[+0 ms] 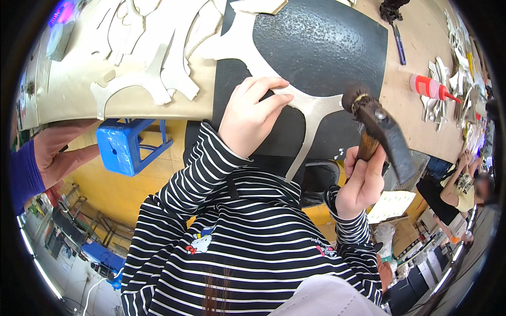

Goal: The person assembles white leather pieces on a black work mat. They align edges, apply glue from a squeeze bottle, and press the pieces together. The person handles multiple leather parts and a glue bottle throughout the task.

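A pale, flat cut piece with curved, branching arms (pixel 316 113) lies on a black mat (pixel 332 47). One narrow arm of it hangs over the near edge, toward my body. My left hand (pixel 253 113) is closed on the piece, with thumb and index finger at its middle. In my right hand (pixel 363 181), a hammer (pixel 392 142) is gripped by its wooden handle. The dark, worn hammer head is raised beside the right tip of the piece, close to it in the picture. Whether the head touches the piece I cannot tell.
More pale curved pieces (pixel 134 81) lie on the cream-covered table to the left. A blue-handled cutter (pixel 399 45), a red and white squeeze bottle (pixel 429 87) and several scraps (pixel 436 102) are on the right. A blue stool (pixel 116 150) stands below left, near another person's legs (pixel 66 152).
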The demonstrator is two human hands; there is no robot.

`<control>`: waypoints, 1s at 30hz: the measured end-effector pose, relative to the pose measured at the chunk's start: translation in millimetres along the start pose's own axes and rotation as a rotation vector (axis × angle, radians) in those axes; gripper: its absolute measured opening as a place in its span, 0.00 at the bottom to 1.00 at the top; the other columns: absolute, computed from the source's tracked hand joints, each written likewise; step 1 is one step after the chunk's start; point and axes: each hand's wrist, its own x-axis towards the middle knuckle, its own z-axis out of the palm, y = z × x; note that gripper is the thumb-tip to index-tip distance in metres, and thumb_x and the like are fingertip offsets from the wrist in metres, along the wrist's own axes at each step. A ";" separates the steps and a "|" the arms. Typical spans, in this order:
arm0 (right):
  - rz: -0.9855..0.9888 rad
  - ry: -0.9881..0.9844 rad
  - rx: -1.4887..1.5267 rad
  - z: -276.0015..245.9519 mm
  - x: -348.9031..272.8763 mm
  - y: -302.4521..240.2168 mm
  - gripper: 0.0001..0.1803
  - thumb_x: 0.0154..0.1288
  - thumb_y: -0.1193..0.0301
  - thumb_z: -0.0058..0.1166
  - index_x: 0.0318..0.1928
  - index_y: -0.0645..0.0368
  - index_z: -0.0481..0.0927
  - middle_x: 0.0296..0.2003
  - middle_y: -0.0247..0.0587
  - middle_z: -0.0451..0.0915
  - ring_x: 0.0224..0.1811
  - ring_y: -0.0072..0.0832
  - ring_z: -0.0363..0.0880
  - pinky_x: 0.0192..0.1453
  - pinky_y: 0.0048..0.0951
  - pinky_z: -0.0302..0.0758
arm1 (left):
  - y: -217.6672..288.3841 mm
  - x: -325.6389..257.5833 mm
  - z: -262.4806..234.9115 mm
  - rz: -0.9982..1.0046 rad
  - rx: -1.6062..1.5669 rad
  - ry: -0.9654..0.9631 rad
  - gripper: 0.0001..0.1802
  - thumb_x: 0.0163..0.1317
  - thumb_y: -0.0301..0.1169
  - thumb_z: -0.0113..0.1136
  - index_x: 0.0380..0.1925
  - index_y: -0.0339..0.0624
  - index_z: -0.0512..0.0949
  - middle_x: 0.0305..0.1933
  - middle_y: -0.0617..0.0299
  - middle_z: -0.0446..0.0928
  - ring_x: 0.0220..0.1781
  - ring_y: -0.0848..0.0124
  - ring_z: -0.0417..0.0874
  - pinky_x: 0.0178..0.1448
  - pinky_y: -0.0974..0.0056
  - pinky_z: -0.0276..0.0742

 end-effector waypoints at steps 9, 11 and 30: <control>0.132 0.138 0.267 5.9 -17.0 3.3 0.30 0.71 0.83 0.43 0.73 0.59 0.62 0.33 0.43 0.77 0.28 0.27 0.73 0.35 0.23 0.72 | -0.7 -1.4 1.0 0.000 -0.021 0.008 0.12 0.51 0.20 0.67 0.38 0.40 0.84 0.47 0.59 0.81 0.49 0.60 0.80 0.53 0.60 0.77; 0.135 -0.073 -0.107 7.4 -20.8 5.7 0.31 0.71 0.83 0.44 0.73 0.56 0.62 0.30 0.42 0.77 0.26 0.25 0.71 0.33 0.23 0.72 | -0.9 -1.4 1.2 -0.010 -0.028 0.002 0.12 0.51 0.20 0.67 0.38 0.40 0.84 0.47 0.59 0.81 0.49 0.60 0.80 0.53 0.60 0.77; 0.349 -0.340 -0.265 -2.9 -36.9 -5.1 0.18 0.67 0.85 0.46 0.57 0.75 0.73 0.27 0.45 0.78 0.27 0.32 0.76 0.34 0.32 0.75 | -3.5 -3.1 3.1 -0.007 -0.047 0.020 0.12 0.51 0.20 0.67 0.37 0.40 0.83 0.47 0.59 0.81 0.50 0.60 0.81 0.53 0.59 0.76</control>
